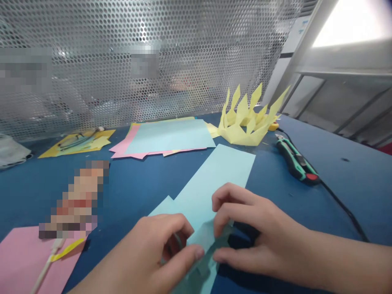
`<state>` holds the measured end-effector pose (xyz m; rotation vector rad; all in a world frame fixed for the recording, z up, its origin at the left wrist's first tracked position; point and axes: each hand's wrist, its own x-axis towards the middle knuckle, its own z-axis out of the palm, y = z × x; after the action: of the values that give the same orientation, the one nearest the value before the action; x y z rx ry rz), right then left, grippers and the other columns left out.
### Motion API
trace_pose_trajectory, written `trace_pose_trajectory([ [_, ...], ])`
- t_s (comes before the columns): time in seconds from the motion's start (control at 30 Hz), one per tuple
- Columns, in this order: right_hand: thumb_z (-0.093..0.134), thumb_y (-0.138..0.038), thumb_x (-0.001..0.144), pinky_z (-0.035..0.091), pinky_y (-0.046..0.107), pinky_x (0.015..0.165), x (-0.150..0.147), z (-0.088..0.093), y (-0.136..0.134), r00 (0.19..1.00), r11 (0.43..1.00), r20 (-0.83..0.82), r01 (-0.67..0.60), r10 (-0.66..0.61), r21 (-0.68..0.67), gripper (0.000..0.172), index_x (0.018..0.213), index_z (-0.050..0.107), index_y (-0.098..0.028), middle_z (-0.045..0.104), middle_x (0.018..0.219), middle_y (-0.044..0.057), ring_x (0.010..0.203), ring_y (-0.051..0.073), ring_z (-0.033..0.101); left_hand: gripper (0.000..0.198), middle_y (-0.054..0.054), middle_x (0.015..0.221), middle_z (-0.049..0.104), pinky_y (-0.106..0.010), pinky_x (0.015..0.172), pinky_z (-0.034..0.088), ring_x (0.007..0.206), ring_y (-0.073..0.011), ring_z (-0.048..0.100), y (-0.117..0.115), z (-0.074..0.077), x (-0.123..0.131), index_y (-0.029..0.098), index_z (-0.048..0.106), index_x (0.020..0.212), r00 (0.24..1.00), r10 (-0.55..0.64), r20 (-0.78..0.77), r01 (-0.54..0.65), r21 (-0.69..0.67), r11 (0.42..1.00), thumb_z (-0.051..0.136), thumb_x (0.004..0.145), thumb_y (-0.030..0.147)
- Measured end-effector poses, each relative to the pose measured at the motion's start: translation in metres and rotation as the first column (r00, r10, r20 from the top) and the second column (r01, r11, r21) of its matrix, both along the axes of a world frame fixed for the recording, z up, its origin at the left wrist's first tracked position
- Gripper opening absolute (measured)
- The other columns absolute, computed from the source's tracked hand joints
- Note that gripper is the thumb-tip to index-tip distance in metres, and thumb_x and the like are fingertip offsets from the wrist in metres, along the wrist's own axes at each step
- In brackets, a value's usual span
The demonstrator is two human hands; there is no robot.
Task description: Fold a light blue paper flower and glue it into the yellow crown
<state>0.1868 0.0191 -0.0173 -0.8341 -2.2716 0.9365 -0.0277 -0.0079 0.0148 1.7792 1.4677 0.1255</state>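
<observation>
A pale blue sheet of paper (217,175) lies slantwise across a blue table (143,179), its far end smooth and flat, its nearer part folded, a corner jutting left.

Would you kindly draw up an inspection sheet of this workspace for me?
Surface: blue tabletop, with small scraps on it.
Job's things: light-blue paper strip, folded at its near part.
Clutter: paper stack, yellow paper crown, green-and-black cutter, pink sheet.
Hands: left hand and right hand both at the fold, fingers curled; how firmly they grip is unclear.
Cables: white cable over the pink sheet; black cable running past the cutter.
Surroundings: perforated metal panel behind.
</observation>
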Motion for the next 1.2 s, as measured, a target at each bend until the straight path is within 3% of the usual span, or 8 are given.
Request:
trace_pose_trajectory([
  [0.1,0.068,-0.019,0.083,0.049,0.022,0.075,-0.001,0.001,0.003,0.999,0.999,-0.018,-0.031,0.031,-0.033,0.008,0.083,0.06,-0.019,0.055,0.095,0.002,0.081,0.011,0.057,0.023,0.006,0.066,0.053,-0.023,0.058,0.034,0.063,-0.013,0.046,0.009,0.0,0.0,0.022,0.054,0.071,1.0,0.003,-0.003,-0.003,-0.072,0.997,0.049,0.082,0.042],
  [0.2,0.062,-0.022,0.086,0.049,0.023,0.07,-0.004,0.0,0.005,1.0,0.995,0.019,0.021,-0.019,-0.097,0.005,0.088,0.058,-0.019,0.06,0.087,0.002,0.076,0.012,0.056,0.02,0.007,0.062,0.047,-0.023,0.055,0.031,0.06,-0.0119,0.04,0.014,-0.002,0.001,0.021,0.053,0.068,0.999,0.012,0.03,-0.009,-0.104,0.994,0.05,0.08,0.038],
  [0.33,0.061,-0.026,0.088,0.049,0.025,0.07,-0.007,-0.001,0.007,0.993,0.985,0.096,0.082,-0.068,-0.153,0.018,0.105,0.062,-0.019,0.066,0.089,0.003,0.077,0.013,0.059,0.018,0.006,0.065,0.051,-0.023,0.055,0.031,0.062,-0.0119,0.043,0.016,-0.005,-0.001,0.021,0.057,0.071,0.996,0.019,0.084,-0.007,-0.143,0.99,0.052,0.08,0.036],
  [0.43,0.059,-0.025,0.088,0.047,0.023,0.066,-0.008,0.0,0.007,0.992,0.987,0.119,0.047,-0.029,-0.154,0.011,0.088,0.067,-0.018,0.066,0.08,0.002,0.071,0.012,0.059,0.017,0.006,0.066,0.052,-0.023,0.055,0.031,0.062,-0.012,0.043,0.015,-0.006,-0.002,0.021,0.06,0.073,0.996,0.027,0.087,-0.012,-0.166,0.986,0.053,0.079,0.035],
  [0.53,0.059,-0.026,0.088,0.045,0.021,0.061,-0.008,0.001,0.008,0.989,0.98,0.14,0.064,-0.037,-0.191,0.016,0.079,0.067,-0.016,0.066,0.073,0.001,0.066,0.011,0.059,0.017,0.006,0.064,0.05,-0.023,0.054,0.029,0.06,-0.0117,0.041,0.015,-0.004,-0.002,0.02,0.06,0.072,0.997,0.044,0.063,-0.031,-0.197,0.98,0.055,0.077,0.036],
  [0.83,0.067,-0.03,0.083,0.047,0.022,0.06,-0.007,0.004,0.01,0.987,0.924,0.125,0.137,-0.098,-0.357,0.015,0.076,0.073,-0.019,0.069,0.069,0.0,0.064,0.013,0.06,0.029,0.006,0.064,0.044,-0.026,0.053,0.026,0.061,-0.0136,0.039,0.014,-0.008,-0.003,0.022,0.048,0.065,0.999,0.001,-0.034,-0.007,-0.18,0.984,0.047,0.082,0.046],
  [1.03,0.067,-0.031,0.083,0.048,0.023,0.058,-0.007,0.003,0.011,0.987,0.868,0.1,0.158,-0.125,-0.471,0.015,0.076,0.074,-0.02,0.069,0.064,0.0,0.061,0.013,0.061,0.032,0.005,0.068,0.061,-0.027,0.062,0.033,0.068,-0.0153,0.056,0.014,-0.011,-0.008,0.023,0.048,0.068,1.0,-0.002,0.003,0.003,-0.185,0.983,0.038,0.089,0.045],
  [1.2,0.07,-0.035,0.081,0.045,0.021,0.055,-0.007,0.003,0.011,0.988,0.841,0.085,0.157,-0.133,-0.518,0.017,0.076,0.073,-0.019,0.063,0.058,-0.002,0.055,0.011,0.058,0.031,0.005,0.065,0.058,-0.026,0.061,0.034,0.065,-0.0146,0.054,0.016,-0.011,-0.006,0.023,0.046,0.064,0.999,-0.043,0.013,0.044,-0.154,0.987,0.039,0.088,0.041],
])
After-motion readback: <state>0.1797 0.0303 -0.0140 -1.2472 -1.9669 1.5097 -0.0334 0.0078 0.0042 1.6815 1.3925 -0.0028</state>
